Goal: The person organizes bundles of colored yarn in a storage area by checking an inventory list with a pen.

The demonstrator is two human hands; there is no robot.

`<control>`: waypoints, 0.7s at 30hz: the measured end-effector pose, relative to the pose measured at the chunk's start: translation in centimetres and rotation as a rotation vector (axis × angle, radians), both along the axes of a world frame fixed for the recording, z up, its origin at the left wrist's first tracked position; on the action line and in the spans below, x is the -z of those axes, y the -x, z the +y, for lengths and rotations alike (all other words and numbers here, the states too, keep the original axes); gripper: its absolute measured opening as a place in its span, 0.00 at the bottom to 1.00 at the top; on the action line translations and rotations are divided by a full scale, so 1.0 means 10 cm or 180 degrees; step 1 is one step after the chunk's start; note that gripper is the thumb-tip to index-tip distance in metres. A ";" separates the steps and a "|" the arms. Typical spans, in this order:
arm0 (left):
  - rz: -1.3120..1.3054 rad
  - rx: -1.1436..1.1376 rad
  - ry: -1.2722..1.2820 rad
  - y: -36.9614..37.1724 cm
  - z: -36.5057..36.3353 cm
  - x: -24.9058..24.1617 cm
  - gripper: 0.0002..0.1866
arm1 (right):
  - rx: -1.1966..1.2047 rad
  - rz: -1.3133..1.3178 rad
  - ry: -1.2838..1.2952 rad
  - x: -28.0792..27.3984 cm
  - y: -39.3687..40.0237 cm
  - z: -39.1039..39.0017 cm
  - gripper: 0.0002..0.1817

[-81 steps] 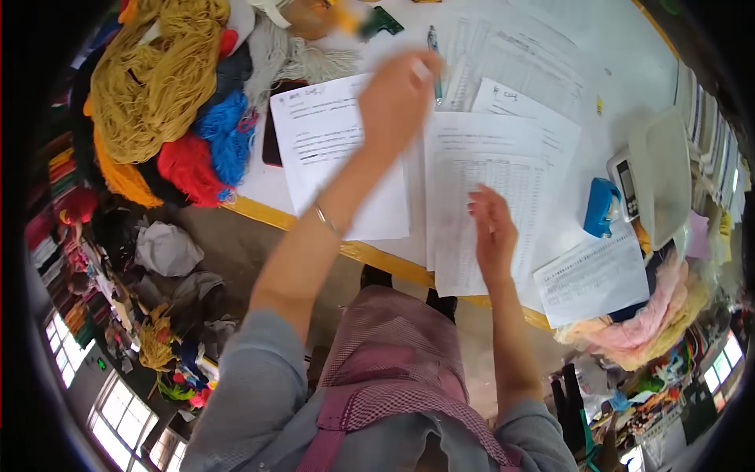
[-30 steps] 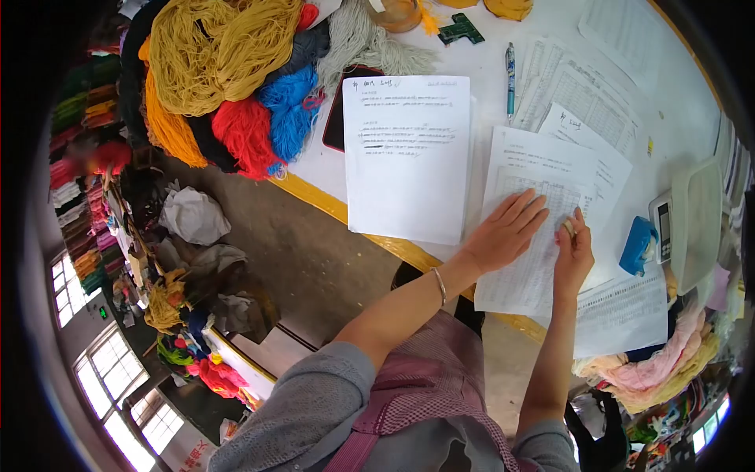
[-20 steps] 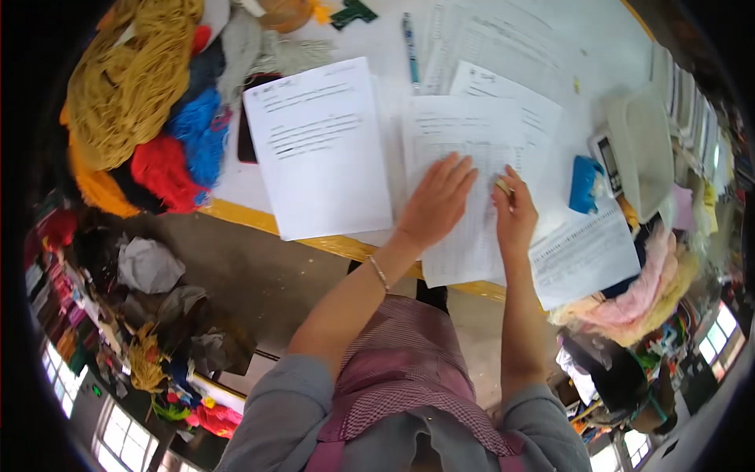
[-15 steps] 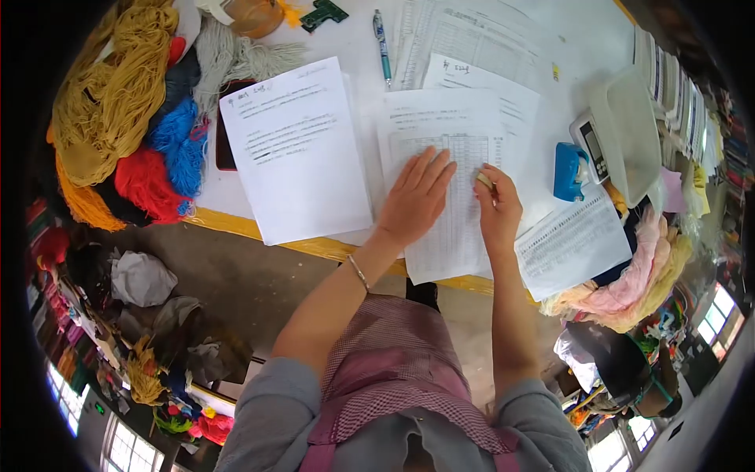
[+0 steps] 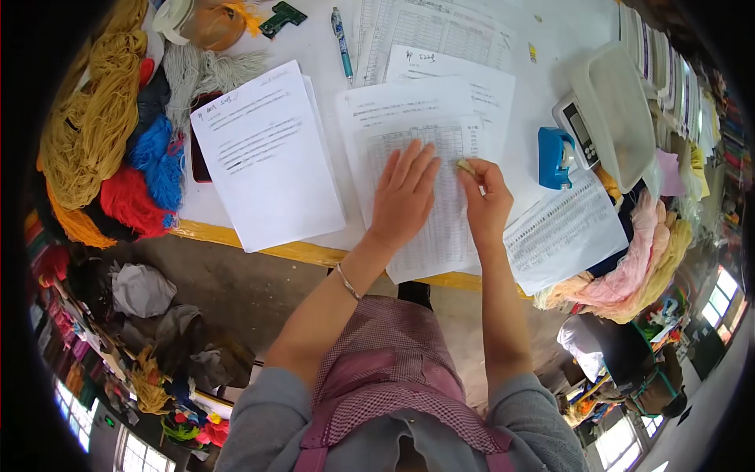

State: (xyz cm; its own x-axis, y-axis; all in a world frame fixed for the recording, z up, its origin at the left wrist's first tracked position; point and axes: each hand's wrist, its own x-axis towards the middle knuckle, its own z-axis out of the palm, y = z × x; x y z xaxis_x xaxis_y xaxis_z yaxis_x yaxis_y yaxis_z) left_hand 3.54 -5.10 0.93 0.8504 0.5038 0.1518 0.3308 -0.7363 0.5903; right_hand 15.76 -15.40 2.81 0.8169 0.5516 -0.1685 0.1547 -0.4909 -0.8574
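Observation:
My left hand (image 5: 405, 193) lies flat with fingers stretched out on a white sheet printed with a fine table (image 5: 446, 228). On that sheet's right side my right hand (image 5: 487, 197) is closed in a pinch. A small beige piece (image 5: 465, 166), like an eraser, sits between its thumb and forefinger and touches or nearly touches the paper. The table sheet lies over another printed sheet (image 5: 370, 102). Behind it rests a page with handwriting at its top (image 5: 495, 86). To the left is a stack of printed paper (image 5: 275, 185).
A blue tape dispenser (image 5: 553, 161), a scale (image 5: 580, 130) and a clear plastic tub (image 5: 617, 118) stand right. Yarn hanks (image 5: 98, 110) crowd the left end. A pen (image 5: 342, 47) and a green clip-like object (image 5: 281, 20) lie at the back. The table's yellow edge (image 5: 307, 250) faces me.
The whole view has shifted, so the things on the table appear further left. My right hand has moved slightly up the sheet, still pinching the beige piece. My left hand stays flat.

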 end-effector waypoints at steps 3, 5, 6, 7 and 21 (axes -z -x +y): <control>-0.0180 0.0103 0.0135 -0.20 -0.09 0.06 0.19 | 0.0193 -0.0018 -0.0175 0.03 -0.05 0.00 0.10; -0.0110 0.0142 0.0073 -0.28 -0.11 0.09 0.19 | 0.0342 -0.0075 -0.0329 0.03 -0.09 0.04 0.10; -0.0035 0.0166 -0.0017 -0.32 -0.12 0.09 0.20 | 0.0374 -0.0148 -0.0429 0.02 -0.12 0.06 0.09; -0.0046 0.0183 0.0008 -0.35 -0.13 0.09 0.20 | 0.0402 -0.0216 -0.0534 0.02 -0.14 0.09 0.08; 0.0365 0.0358 0.0202 -0.36 -0.13 0.21 0.26 | -0.0218 -0.1554 -0.0025 0.38 -0.32 0.61 0.08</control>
State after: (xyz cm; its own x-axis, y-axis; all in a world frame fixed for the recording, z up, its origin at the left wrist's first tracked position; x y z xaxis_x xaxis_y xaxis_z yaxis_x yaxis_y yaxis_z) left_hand 7.17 -6.45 -1.16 0.9119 0.4099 0.0214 0.3163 -0.7349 0.5999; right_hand 18.98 -9.33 -1.04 0.7612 0.6065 0.2295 0.5711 -0.4593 -0.6803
